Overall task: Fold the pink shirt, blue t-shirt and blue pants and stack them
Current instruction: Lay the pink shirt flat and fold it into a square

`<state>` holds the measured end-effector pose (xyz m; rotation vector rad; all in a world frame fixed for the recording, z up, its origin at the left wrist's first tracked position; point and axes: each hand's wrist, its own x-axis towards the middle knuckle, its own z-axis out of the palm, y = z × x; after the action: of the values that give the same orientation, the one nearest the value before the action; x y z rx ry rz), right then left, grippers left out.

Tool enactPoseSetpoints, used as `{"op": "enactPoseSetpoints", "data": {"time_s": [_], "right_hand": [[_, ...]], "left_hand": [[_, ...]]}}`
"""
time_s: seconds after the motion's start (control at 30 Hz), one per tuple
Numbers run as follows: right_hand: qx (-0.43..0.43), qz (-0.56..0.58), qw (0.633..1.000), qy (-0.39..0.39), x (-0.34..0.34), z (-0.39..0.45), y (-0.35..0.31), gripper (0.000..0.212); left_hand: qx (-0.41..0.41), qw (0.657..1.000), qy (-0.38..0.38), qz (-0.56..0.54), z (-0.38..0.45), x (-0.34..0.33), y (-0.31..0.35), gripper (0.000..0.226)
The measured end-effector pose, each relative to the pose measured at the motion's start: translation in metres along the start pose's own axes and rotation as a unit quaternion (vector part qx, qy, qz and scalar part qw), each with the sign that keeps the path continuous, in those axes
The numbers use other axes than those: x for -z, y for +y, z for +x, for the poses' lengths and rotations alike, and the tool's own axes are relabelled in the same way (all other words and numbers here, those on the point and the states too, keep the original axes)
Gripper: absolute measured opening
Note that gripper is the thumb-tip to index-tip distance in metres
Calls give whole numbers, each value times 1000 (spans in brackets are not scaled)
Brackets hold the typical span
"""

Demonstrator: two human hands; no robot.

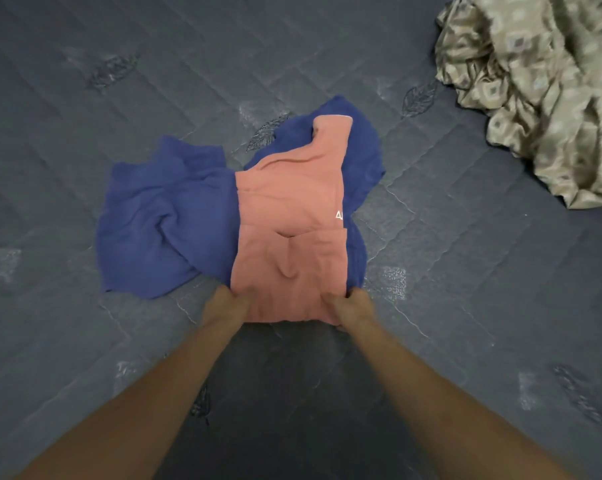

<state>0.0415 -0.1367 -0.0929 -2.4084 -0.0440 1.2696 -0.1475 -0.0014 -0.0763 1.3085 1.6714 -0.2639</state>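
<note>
Pink shirt (pixel 289 237), partly folded, is laid over crumpled blue cloth (pixel 161 216) at centre of dark quilted bed (pixel 466 306). Near edge is gripped at both corners: left hand (pixel 228 304) & right hand (pixel 353 306), fingers curled into fabric. Patterned beige cloth (pixel 542 95) is heaped far right, well apart.

A salmon-pink shirt (pixel 289 216) is seen, plain but for a small white mark printed near its right edge. Deep blue fabric (pixel 154 216), plain and unpatterned, is spread beneath and beside it. A dark slate-grey quilted cover (pixel 466 306) is stitched in diagonal lines, with darker leaf motifs and pale silvery patches. A beige-olive cloth (pixel 542 91) is patterned with pale diamonds with grey centres.
</note>
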Motion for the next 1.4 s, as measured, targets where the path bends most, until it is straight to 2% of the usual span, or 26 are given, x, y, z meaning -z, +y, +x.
{"op": "enactPoseSetpoints", "data": {"time_s": [0.1, 0.2, 0.27, 0.47, 0.6, 0.8, 0.97, 1.13, 1.23, 1.4], "right_hand": [[1, 40, 999, -30, 4, -8, 3, 79], [1, 100, 994, -39, 8, -14, 13, 44], [-5, 116, 992, -45, 14, -20, 23, 36], [-47, 135, 987, -74, 26, -55, 66, 29], [-64, 164, 982, -60, 27, -76, 78, 18], [-2, 282, 959, 9, 35, -94, 44, 34], [26, 324, 946, 3, 51, -105, 6, 13], [33, 369, 929, 16, 62, -93, -26, 13], [22, 383, 923, 27, 68, -75, -51, 12], [10, 382, 924, 5, 77, -45, -108, 13]], "left_hand": [[-14, 999, -14, -45, -2, -7, -13, 46], [-27, 996, 12, -88, -8, -9, -28, 31], [-24, 993, 11, -114, -23, -7, -34, 22], [22, 990, -48, -132, -62, -14, -77, 17], [27, 985, -81, -150, -79, -9, -88, 24], [-95, 967, -46, -231, -79, 27, -41, 32], [-151, 961, -52, -227, -76, 55, 4, 10], [-127, 955, -77, -257, -57, 62, 27, 10], [-104, 954, -65, -272, -44, 61, 50, 13], [-63, 945, -66, -314, -8, 68, 101, 16]]}}
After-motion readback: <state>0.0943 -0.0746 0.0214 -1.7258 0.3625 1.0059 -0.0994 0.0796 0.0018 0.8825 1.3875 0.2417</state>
